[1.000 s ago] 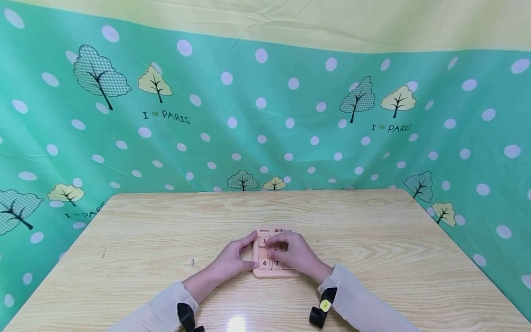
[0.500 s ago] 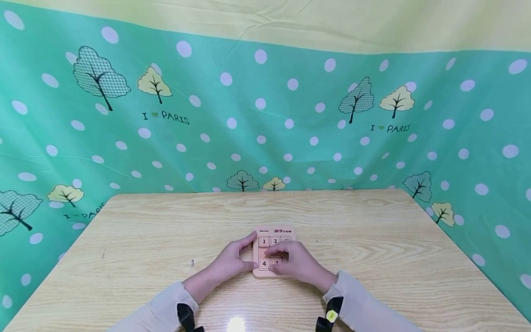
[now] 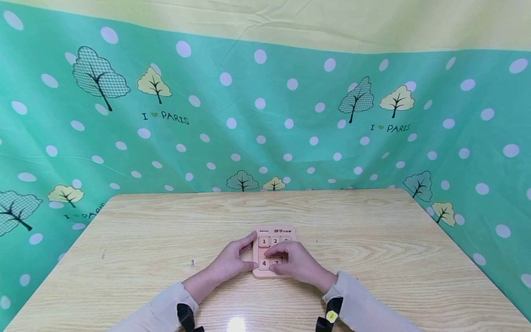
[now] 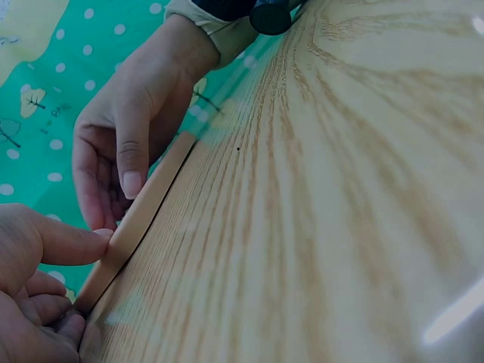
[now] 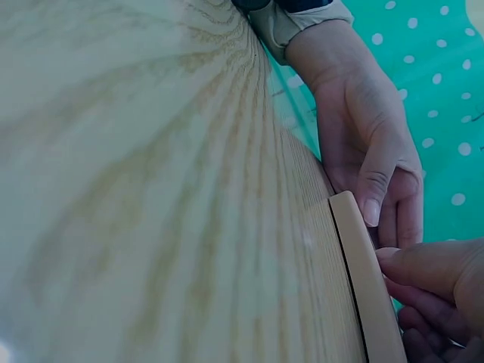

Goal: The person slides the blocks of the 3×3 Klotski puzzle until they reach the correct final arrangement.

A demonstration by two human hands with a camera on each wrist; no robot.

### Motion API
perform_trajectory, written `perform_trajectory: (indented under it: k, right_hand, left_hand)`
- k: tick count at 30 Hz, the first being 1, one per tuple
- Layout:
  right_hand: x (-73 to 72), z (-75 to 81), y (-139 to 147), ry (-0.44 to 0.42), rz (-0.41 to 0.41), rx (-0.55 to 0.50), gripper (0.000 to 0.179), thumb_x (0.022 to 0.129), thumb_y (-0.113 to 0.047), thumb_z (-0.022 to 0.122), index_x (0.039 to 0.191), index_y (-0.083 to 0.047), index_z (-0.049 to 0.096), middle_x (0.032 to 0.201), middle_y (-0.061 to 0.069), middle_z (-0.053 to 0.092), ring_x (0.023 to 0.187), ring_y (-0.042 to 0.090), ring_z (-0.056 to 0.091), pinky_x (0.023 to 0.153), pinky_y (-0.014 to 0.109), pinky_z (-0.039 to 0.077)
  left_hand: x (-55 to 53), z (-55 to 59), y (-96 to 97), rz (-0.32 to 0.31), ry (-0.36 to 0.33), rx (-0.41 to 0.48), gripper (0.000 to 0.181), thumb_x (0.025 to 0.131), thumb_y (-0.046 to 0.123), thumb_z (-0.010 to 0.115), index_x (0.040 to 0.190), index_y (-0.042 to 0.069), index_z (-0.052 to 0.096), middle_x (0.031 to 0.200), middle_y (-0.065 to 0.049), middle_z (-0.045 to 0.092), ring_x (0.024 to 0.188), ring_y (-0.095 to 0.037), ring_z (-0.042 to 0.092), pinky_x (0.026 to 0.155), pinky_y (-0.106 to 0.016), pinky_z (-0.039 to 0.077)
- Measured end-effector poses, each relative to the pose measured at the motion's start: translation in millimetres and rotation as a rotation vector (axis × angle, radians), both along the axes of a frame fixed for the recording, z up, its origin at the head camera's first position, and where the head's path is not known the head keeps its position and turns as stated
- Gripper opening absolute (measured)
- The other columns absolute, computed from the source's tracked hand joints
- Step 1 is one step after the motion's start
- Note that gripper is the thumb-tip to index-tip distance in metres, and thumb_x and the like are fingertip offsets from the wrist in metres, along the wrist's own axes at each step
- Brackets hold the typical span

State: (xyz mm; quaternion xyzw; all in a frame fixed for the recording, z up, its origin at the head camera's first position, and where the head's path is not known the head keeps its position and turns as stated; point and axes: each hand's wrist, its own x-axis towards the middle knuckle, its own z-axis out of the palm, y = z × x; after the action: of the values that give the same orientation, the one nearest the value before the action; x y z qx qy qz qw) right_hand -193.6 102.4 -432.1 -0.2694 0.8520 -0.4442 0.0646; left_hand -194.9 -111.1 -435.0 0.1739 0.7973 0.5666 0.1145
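Note:
A pink sliding number puzzle (image 3: 274,275) lies flat on the table in the head view. Tiles 1, 2, 4 and 7 show, with a vacant slot (image 3: 261,252) at the left of the middle row. My left hand (image 3: 226,263) holds the puzzle's left side, index finger near the top corner and thumb near the bottom one. My right hand (image 3: 302,263) arches over the right part, its index fingertip by the vacant slot and its thumb on tile 7 (image 3: 276,261). It hides the tiles beneath. Both wrist views show the puzzle's side edge (image 4: 125,238) between the hands.
The wood-grain table (image 3: 166,230) spreads around the puzzle. A tiny dark mark or bit (image 3: 192,263) is left of the left hand. A green dotted curtain (image 3: 265,129) with printed trees hangs behind the table and at both sides.
From one second ago, my right hand has drawn down toward the puzzle's near edge, uncovering tile 2 and the top row. It has kept still over the last half second. The left hand stays put.

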Motion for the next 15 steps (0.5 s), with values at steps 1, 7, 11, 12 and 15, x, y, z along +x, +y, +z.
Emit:
perform_trajectory:
  k: [1, 7, 11, 12, 15]
  right_hand:
    - [0.0, -0.1, -0.7, 0.001, -0.006, 0.003, 0.026, 0.077, -0.007, 0.074, 0.103, -0.009, 0.071, 0.102, -0.003, 0.066, 0.1, 0.015, 0.057, 0.089, 0.026, 0.048]
    - [-2.0, -0.2, -5.4, 0.025, -0.06, 0.022, 0.026, 0.077, -0.009, 0.074, 0.103, -0.009, 0.072, 0.101, -0.001, 0.066, 0.095, 0.013, 0.058, 0.083, 0.024, 0.05]
    - [-5.3, -0.3, -7.5, 0.057, -0.082, 0.018, 0.025, 0.077, -0.008, 0.074, 0.102, -0.008, 0.072, 0.101, 0.001, 0.067, 0.095, 0.015, 0.057, 0.082, 0.026, 0.05]
    - [-6.3, -0.6, -7.8, 0.064, -0.089, 0.019, 0.024, 0.078, -0.008, 0.074, 0.102, -0.008, 0.072, 0.102, 0.001, 0.067, 0.096, 0.015, 0.057, 0.083, 0.027, 0.049]
    - [-9.0, -0.7, -8.6, 0.077, -0.1, 0.017, 0.024, 0.079, -0.009, 0.074, 0.103, -0.009, 0.072, 0.102, 0.001, 0.068, 0.101, 0.016, 0.059, 0.088, 0.031, 0.049]
  left_hand:
    - [0.1, 0.0, -0.2, 0.0, -0.001, 0.0, 0.08, 0.076, 0.003, 0.074, 0.144, -0.003, 0.031, 0.149, -0.019, 0.032, 0.136, -0.034, 0.031, 0.111, -0.044, 0.026]
    - [-1.3, -1.5, -0.9, -0.002, 0.002, -0.007, 0.079, 0.077, 0.002, 0.073, 0.144, -0.003, 0.032, 0.149, -0.019, 0.032, 0.136, -0.034, 0.03, 0.111, -0.044, 0.026]
    - [-2.5, -2.5, -1.4, -0.01, 0.009, -0.027, 0.079, 0.078, 0.004, 0.073, 0.144, -0.002, 0.031, 0.149, -0.019, 0.031, 0.137, -0.034, 0.029, 0.112, -0.044, 0.025]
    - [-2.7, -2.7, -1.6, -0.012, 0.008, -0.032, 0.079, 0.078, 0.005, 0.073, 0.144, -0.002, 0.031, 0.15, -0.018, 0.031, 0.137, -0.033, 0.029, 0.112, -0.043, 0.025]
    - [-3.1, -2.9, -1.8, -0.016, 0.007, -0.031, 0.079, 0.078, 0.005, 0.073, 0.145, -0.002, 0.03, 0.15, -0.018, 0.03, 0.137, -0.033, 0.029, 0.111, -0.043, 0.025]
